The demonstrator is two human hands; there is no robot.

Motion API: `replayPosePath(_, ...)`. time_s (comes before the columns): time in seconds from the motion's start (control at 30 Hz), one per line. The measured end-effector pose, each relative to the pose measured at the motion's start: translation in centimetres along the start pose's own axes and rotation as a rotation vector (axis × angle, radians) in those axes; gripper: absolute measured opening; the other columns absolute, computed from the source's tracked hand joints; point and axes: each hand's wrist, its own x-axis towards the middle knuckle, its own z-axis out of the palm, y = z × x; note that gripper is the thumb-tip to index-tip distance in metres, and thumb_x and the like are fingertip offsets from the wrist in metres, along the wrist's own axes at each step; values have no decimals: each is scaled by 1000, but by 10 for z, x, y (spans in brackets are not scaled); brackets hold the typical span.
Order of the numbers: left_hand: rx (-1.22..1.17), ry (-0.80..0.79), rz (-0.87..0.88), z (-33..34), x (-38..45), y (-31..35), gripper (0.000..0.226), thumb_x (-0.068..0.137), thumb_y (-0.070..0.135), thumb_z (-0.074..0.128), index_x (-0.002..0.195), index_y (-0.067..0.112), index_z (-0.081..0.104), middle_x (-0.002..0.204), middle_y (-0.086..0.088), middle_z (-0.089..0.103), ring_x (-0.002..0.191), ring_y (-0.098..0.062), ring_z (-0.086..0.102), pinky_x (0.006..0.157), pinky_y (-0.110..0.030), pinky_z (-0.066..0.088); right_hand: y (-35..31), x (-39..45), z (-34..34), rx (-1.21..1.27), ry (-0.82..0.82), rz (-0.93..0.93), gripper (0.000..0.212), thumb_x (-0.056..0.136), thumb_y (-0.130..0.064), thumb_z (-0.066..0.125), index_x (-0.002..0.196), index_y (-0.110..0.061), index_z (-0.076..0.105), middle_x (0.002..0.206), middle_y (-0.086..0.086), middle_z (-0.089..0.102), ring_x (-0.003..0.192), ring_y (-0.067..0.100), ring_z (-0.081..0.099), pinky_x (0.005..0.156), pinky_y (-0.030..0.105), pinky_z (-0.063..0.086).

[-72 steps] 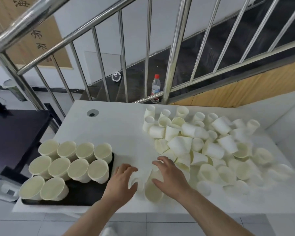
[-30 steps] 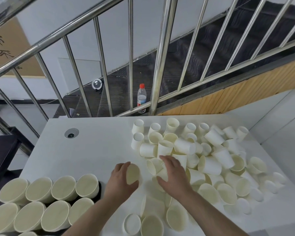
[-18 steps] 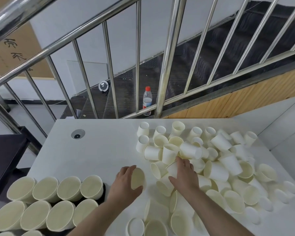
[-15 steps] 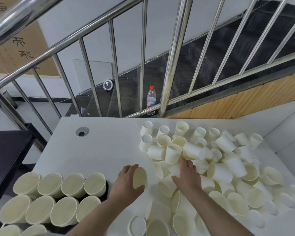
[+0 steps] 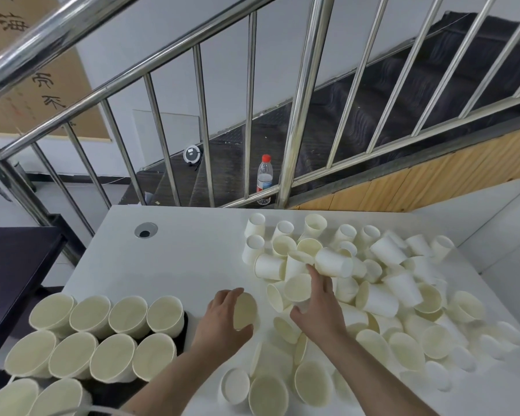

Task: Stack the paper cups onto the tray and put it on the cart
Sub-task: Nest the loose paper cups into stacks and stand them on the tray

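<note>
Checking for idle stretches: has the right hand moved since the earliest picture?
Yes. The right hand has gone from the near edge of the table deeper into the cup pile, toward the railing.

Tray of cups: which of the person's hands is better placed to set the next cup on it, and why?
Probably the left hand: it already holds a cup and is right beside the tray. The right hand is over in the pile.

The scene is seen from a single wide-angle camera worn on the head, aimed forward and steeply down over the white rectangular table (image 5: 174, 265). Both forearms are taken in close at the bottom edge, while the steel stair railing (image 5: 297, 121) is caught beyond the table's far edge.
</note>
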Motion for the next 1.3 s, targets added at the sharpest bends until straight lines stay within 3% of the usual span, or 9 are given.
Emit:
replayPosePath(0.1, -11, 40, 15, 5, -14, 5, 72, 77, 33, 67, 141, 26, 35, 136, 6, 39, 121, -16, 44, 95, -24, 41, -4, -14, -5, 51, -14, -77, 90, 77, -24, 69, 150, -27, 17, 133, -4, 29, 111, 16, 52, 77, 21, 46)
replayPosePath(0.27, -60, 112, 17, 7, -53, 12, 71, 75, 30, 71, 138, 25, 39, 131, 8, 41, 115, -10, 46, 90, -18, 38, -13, -40, -7, 125, -59, -195, 82, 76, -24, 70, 146, -24, 28, 123, -10, 28, 108, 15, 53, 85, 22, 46)
replayPosePath(0.4, -93, 183, -46, 1, -89, 10, 71, 75, 33, 72, 138, 26, 39, 124, 17, 36, 106, -2, 43, 86, -15, 37, -24, -57, -1, 169, -77, -292, 78, 76, -26, 73, 143, -22, 34, 129, -7, 33, 111, 13, 51, 88, 22, 45)
replayPosePath(0.57, -38, 205, -151, -14, -128, -9, 76, 75, 38, 71, 141, 27, 34, 130, 14, 35, 109, -7, 46, 82, -16, 38, -48, -77, 10, 164, -120, -378, 76, 79, -33, 72, 143, -26, 32, 135, -10, 34, 117, 9, 47, 84, 21, 44)
replayPosePath(0.83, 104, 137, -211, -47, -151, -55, 80, 73, 31, 69, 142, 23, 30, 136, 5, 28, 118, -17, 45, 85, -27, 47, -94, -100, 43, 45, -282, -388, 75, 79, -32, 66, 143, -29, 27, 139, -8, 34, 120, 16, 48, 93, 30, 44)
replayPosePath(1.07, 224, 33, -187, -84, -165, -113, 76, 74, 28, 66, 141, 25, 31, 131, 3, 29, 121, -18, 41, 85, -22, 43, -139, -122, 91, -128, -437, -326, 72, 78, -44, 68, 136, -25, 30, 136, -4, 40, 113, 22, 55, 86, 32, 45)
replayPosePath(1.3, 330, -58, -140, -96, -156, -139, 72, 76, 28, 63, 139, 27, 30, 129, 4, 33, 118, -18, 37, 87, -24, 44, -155, -135, 116, -253, -476, -299, 73, 80, -39, 66, 139, -20, 26, 135, 0, 42, 106, 27, 59, 83, 34, 48)
